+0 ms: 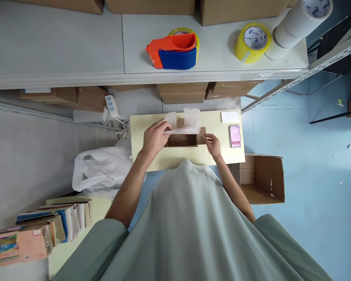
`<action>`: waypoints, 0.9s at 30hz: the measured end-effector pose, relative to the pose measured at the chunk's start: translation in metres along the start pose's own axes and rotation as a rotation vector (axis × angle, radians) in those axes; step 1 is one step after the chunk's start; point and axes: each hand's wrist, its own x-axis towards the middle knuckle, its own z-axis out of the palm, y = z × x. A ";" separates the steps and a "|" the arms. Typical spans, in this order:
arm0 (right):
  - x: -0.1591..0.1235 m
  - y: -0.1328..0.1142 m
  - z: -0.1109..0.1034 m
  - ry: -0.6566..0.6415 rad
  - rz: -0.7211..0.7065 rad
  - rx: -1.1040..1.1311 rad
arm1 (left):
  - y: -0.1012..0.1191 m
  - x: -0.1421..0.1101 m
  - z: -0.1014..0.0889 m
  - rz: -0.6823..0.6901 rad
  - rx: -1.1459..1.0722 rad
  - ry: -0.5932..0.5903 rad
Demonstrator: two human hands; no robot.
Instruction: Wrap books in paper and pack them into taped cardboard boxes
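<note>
My left hand (156, 138) is closed on a whitish, translucent wrapping sheet (192, 121), which looks like thin foam or bubble wrap. The sheet stands up over the back part of an open cardboard box (181, 146) on a pale yellow table (175, 160). At the box's right side, my right hand (213, 146) has its fingertips closed on the edge of a small flap (201, 136). The inside of the box shows brown cardboard. The sheet partly hides its back side.
A tape dispenser (175, 52), yellow tape (242, 45) and white rolls (298, 27) stand on the shelf above. A white card (229, 116) and a pink item (235, 136) lie at the table's right. Around it are an open carton (263, 195), a white bag (102, 168) and stacked books (67, 218).
</note>
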 end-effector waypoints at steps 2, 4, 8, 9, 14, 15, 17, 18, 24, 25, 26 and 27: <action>-0.001 -0.001 0.000 0.012 0.005 -0.009 | -0.009 0.000 0.020 -0.015 0.025 -0.089; -0.002 -0.002 0.000 0.022 0.006 -0.005 | -0.018 0.002 0.039 -0.028 0.038 -0.156; -0.003 -0.002 0.000 0.021 0.013 -0.018 | -0.033 0.009 0.067 -0.055 0.013 -0.232; -0.003 -0.001 0.000 0.023 0.012 -0.023 | -0.035 0.011 0.072 -0.059 0.005 -0.246; -0.002 0.004 0.000 0.031 -0.014 -0.053 | -0.043 0.018 0.090 -0.093 0.047 -0.317; -0.002 0.005 0.000 0.032 -0.020 -0.061 | -0.044 0.018 0.092 -0.098 0.049 -0.329; -0.001 0.007 -0.001 0.037 -0.039 -0.069 | -0.048 0.016 0.093 -0.082 0.026 -0.326; -0.001 0.009 -0.001 0.041 -0.049 -0.067 | -0.051 0.013 0.092 -0.065 0.006 -0.302; -0.002 0.008 -0.002 0.046 -0.094 -0.061 | -0.093 -0.019 0.085 -0.254 -0.106 0.091; -0.003 0.006 -0.002 0.047 -0.104 -0.065 | -0.102 -0.025 0.085 -0.354 -0.128 0.130; -0.005 0.004 -0.001 0.048 -0.118 -0.068 | -0.111 -0.030 0.087 -0.456 -0.160 0.133; -0.008 0.001 -0.001 0.051 -0.135 -0.069 | -0.118 -0.035 0.088 -0.544 -0.199 0.106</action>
